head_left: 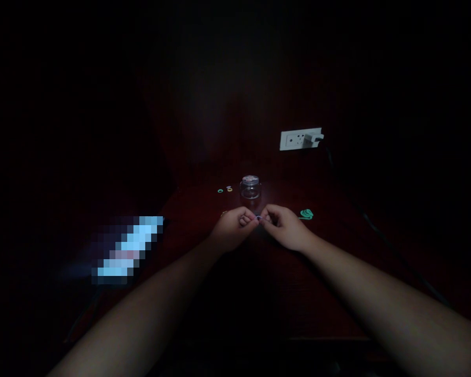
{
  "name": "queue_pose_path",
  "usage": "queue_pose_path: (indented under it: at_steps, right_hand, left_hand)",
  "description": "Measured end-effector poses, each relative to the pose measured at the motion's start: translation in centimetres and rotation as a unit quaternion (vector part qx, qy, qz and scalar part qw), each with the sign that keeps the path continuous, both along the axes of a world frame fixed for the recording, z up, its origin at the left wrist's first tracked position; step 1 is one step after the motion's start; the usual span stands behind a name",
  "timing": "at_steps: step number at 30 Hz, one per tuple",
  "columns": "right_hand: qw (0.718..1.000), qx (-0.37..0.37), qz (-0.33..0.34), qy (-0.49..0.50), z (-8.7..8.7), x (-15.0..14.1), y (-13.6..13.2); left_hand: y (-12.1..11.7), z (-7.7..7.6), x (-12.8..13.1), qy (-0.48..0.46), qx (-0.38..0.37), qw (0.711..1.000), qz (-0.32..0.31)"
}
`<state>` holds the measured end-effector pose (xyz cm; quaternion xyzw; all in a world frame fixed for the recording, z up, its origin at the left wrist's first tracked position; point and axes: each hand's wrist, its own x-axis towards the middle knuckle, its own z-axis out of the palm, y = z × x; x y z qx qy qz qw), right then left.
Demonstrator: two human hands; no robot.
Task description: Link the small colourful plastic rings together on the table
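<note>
Close together over the dark red table, my left hand (235, 226) and my right hand (283, 226) both pinch a small pale purple band (258, 217) between their fingertips. It looks like a little elastic hair band, though dim light hides its detail. Just beyond the hands stands a clear lidded jar (250, 188). Left of the jar lie a small green band (220, 191), a yellow band (230, 190) and a pale purple band (228, 187). Beside my right hand rests a bundle of green cord (306, 214). Part of something yellowish shows behind my left hand.
A glowing pixelated screen (131, 251) lies to the left of my left forearm. On the back wall is a white socket panel (294, 140) with a plug (313, 138) in it. A dark cable (371, 222) runs down the right side. Most surroundings are black.
</note>
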<state>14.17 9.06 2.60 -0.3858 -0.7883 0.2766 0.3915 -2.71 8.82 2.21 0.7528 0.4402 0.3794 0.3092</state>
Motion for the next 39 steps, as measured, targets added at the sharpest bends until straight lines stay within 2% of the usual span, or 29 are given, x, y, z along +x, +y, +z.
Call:
queue_pose_path:
  at_steps: [29, 39]
  right_hand:
    - [1.0, -0.006, -0.003, -0.009, 0.04, 0.05, -0.04]
    - [1.0, 0.002, -0.007, -0.008, 0.05, 0.09, 0.02]
  left_hand:
    - [-0.17, 0.26, 0.04, -0.009, -0.012, 1.0, -0.007]
    - [0.11, -0.11, -0.03, -0.028, -0.02, 0.999, -0.016]
